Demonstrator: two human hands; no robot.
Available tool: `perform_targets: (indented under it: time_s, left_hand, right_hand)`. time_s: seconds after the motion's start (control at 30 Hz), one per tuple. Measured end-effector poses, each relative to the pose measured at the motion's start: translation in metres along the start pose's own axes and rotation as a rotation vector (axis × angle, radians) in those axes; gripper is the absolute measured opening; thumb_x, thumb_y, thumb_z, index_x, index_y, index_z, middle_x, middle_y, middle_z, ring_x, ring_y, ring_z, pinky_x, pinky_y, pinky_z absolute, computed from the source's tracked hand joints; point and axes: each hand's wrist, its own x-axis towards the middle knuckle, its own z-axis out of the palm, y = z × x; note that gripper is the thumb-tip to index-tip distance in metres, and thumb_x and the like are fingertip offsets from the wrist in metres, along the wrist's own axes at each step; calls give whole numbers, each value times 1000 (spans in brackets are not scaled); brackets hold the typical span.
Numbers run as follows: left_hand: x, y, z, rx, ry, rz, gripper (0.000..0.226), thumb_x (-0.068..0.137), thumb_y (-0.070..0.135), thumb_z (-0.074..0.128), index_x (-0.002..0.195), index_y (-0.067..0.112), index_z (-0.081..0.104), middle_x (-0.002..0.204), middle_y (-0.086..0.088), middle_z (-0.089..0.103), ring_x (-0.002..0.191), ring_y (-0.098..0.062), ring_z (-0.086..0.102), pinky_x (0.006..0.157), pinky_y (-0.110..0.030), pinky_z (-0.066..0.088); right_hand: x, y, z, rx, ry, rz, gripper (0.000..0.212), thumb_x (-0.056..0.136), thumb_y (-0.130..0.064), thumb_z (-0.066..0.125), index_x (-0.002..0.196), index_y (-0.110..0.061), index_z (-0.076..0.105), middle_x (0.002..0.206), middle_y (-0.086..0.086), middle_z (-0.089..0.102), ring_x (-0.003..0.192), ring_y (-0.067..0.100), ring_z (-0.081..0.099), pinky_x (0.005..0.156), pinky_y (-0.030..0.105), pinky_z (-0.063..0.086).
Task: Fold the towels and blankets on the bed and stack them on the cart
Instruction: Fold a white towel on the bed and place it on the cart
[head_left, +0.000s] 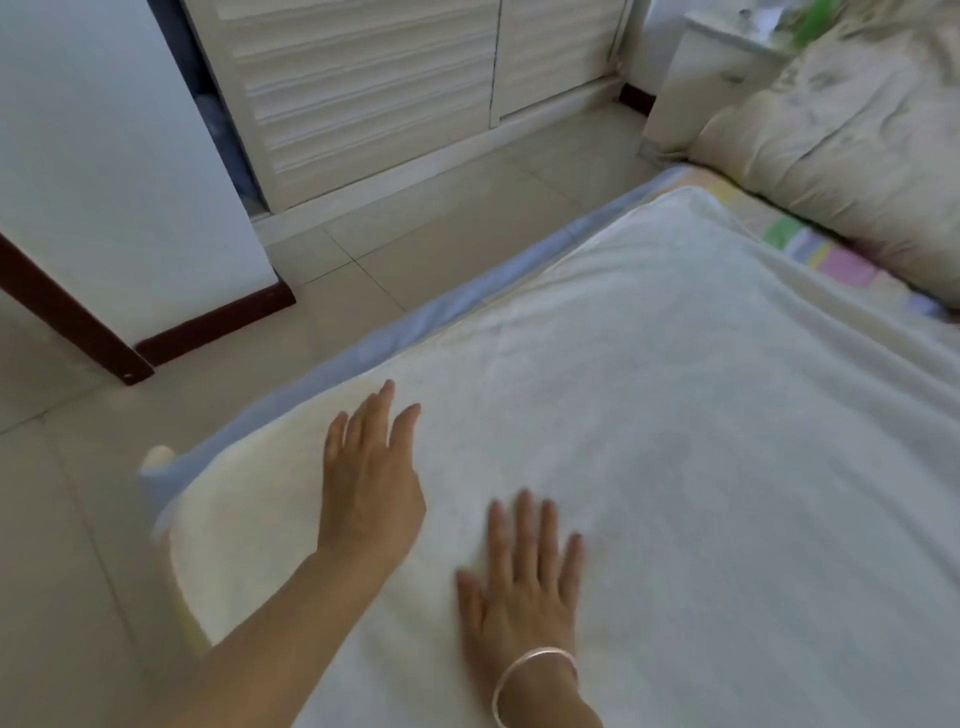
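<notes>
A large white blanket (675, 415) lies spread flat over the bed, its near-left corner hanging a little over the bed's corner. My left hand (371, 478) rests palm down on the blanket close to its left edge, fingers apart. Just to the right and nearer to me, my right hand (524, 582) lies flat on the blanket too, fingers spread, with a silver bangle on the wrist. Neither hand holds any cloth. No cart is in view.
A pale blue sheet edge (395, 332) runs along the bed's left side. A crumpled cream duvet (841, 135) is heaped at the far right over a pastel checked sheet (810, 249). White louvred wardrobe doors (374, 93), a bedside cabinet (711, 67) and tiled floor (67, 519) lie beyond.
</notes>
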Motion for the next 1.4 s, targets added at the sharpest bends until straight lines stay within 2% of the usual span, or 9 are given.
perform_targets:
  time_s: [0.1, 0.17, 0.33, 0.43, 0.63, 0.73, 0.93, 1.2, 1.4]
  left_hand:
    - [-37, 80, 3, -125, -73, 162, 48, 88, 9, 58, 135, 15, 54, 154, -10, 35, 140, -24, 36, 118, -46, 20]
    - [-71, 125, 6, -159, -116, 251, 41, 96, 17, 46, 136, 20, 52, 156, -5, 32, 141, -19, 35, 121, -40, 13]
    - [-159, 210, 31, -173, -226, 357, 51, 91, 29, 25, 127, 21, 60, 146, -4, 48, 130, -18, 50, 113, -38, 18]
    - [-213, 285, 61, -179, -259, 436, 50, 88, 30, 30, 127, 21, 60, 145, -5, 49, 134, -22, 47, 111, -42, 21]
    - [-257, 380, 110, 15, -145, 407, 62, 88, 41, 27, 137, 16, 55, 144, -12, 49, 134, -29, 46, 110, -56, 24]
    - [-257, 378, 126, 118, -143, 366, 67, 91, 46, 12, 151, 25, 31, 159, -2, 26, 146, -19, 25, 116, -49, 11]
    - [-255, 378, 125, 130, -78, 384, 58, 99, 45, 11, 155, 32, -2, 163, 5, -4, 150, -13, -1, 120, -41, 1]
    - [-275, 380, 115, 70, -74, 456, 54, 102, 38, 20, 155, 26, 18, 163, 0, 12, 149, -18, 10, 120, -39, 5]
    - [-295, 431, 97, -188, -148, 715, 47, 103, 30, 34, 149, 21, 35, 161, -2, 18, 148, -16, 17, 120, -32, 9]
  right_hand:
    - [-60, 5, -2, -66, 9, -424, 69, 82, -53, 37, 141, -19, 48, 147, 8, 44, 144, 35, 14, 105, 60, 18]
    - [-97, 37, -18, -87, 8, -496, 69, 81, -53, 37, 144, -24, 43, 149, 2, 42, 144, 33, 10, 105, 57, 18]
    - [-181, 228, -42, -23, 185, 185, 60, 97, -52, 15, 150, -25, 26, 159, 3, 18, 148, 24, 6, 110, 54, 14]
    - [-243, 341, -53, -36, 24, 317, 64, 95, -61, 9, 152, -33, 13, 161, -6, 3, 149, 17, -2, 111, 53, 15]
    - [-336, 483, -92, -198, -79, 553, 71, 94, -63, 3, 145, -29, 38, 152, -3, 36, 147, 13, -9, 110, 54, 11]
    - [-347, 529, -110, -155, -71, 657, 67, 91, -64, -1, 152, -37, -5, 160, -7, -14, 144, 17, -24, 115, 51, -15]
    - [-338, 548, -116, -47, -50, 812, 66, 95, -62, 7, 153, -33, -6, 160, -5, -14, 147, 21, -16, 115, 54, -12]
    - [-369, 493, -107, 31, -47, 648, 69, 94, -66, 13, 153, -34, -1, 161, -4, -14, 146, 20, -19, 113, 58, -13]
    - [-383, 468, -106, 75, -14, 606, 64, 97, -61, 22, 153, -33, 12, 162, -3, -1, 148, 20, -9, 116, 54, -8]
